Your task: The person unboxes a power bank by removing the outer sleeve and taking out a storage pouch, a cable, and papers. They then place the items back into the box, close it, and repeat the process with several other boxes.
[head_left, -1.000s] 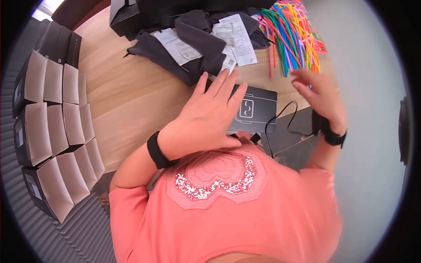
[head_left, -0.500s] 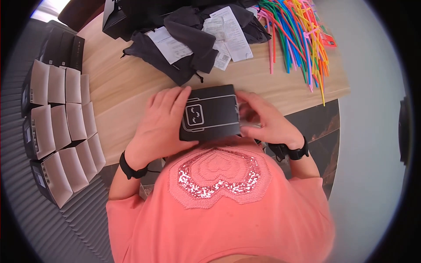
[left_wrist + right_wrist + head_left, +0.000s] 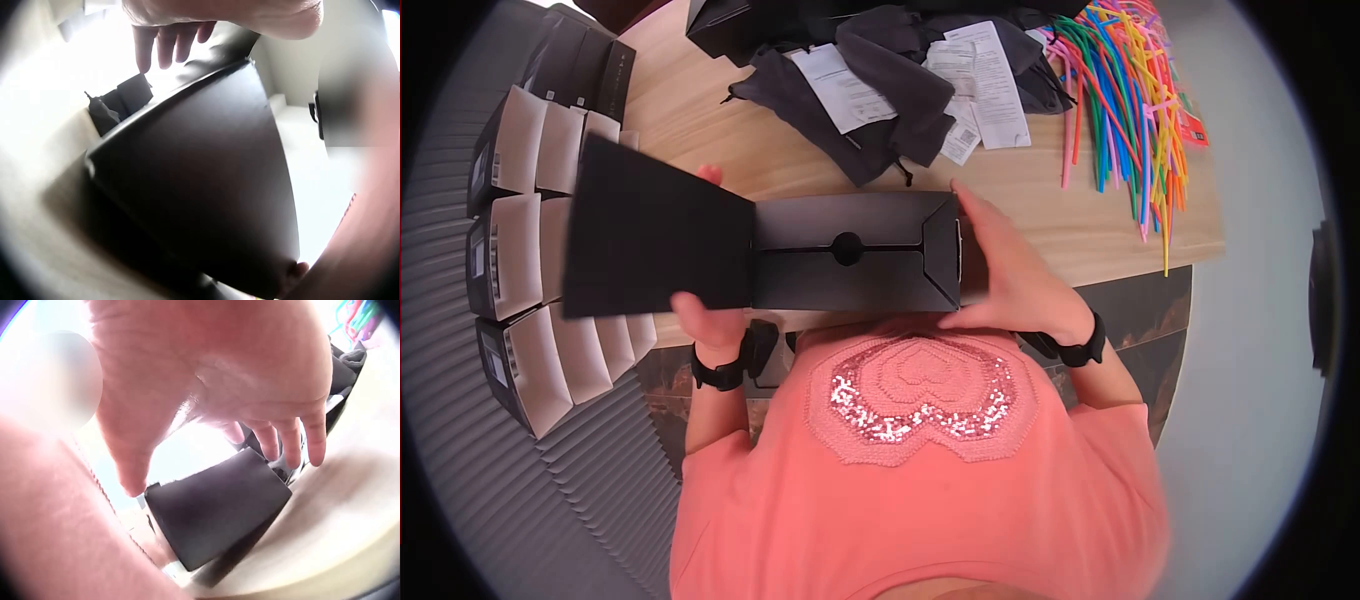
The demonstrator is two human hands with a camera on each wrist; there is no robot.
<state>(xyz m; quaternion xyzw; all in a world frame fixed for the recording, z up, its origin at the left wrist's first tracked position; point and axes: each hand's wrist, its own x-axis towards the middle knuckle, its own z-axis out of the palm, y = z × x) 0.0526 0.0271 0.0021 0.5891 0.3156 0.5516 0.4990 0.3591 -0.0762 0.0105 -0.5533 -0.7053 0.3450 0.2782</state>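
Observation:
A black cardboard box (image 3: 850, 290) lies at the table's near edge, close to the chest. Its lid (image 3: 660, 240) stands swung out to the left, and black inner flaps (image 3: 830, 220) meet around a round cut-out, hiding the contents. My left hand (image 3: 715, 325) holds the lid across its width, thumb at the near edge, a fingertip showing past the far one; most of the hand is behind it. The right hand (image 3: 1025, 285) spans the box's right end, thumb at the near corner and fingers at the far one. In the right wrist view the box end (image 3: 212, 506) sits between them.
White-sided boxes (image 3: 518, 240) stand stacked along the left. Dark cloth pouches (image 3: 900, 90) with printed papers (image 3: 990, 85) lie at the back of the wooden table (image 3: 700, 105), before a black case (image 3: 780, 20). Bundled colourful thin sticks (image 3: 1120, 110) are at the back right.
The left hand lay flat over the closed box, with the right raised away. Both hands then took the box's ends, and now its lid is opened out to the left.

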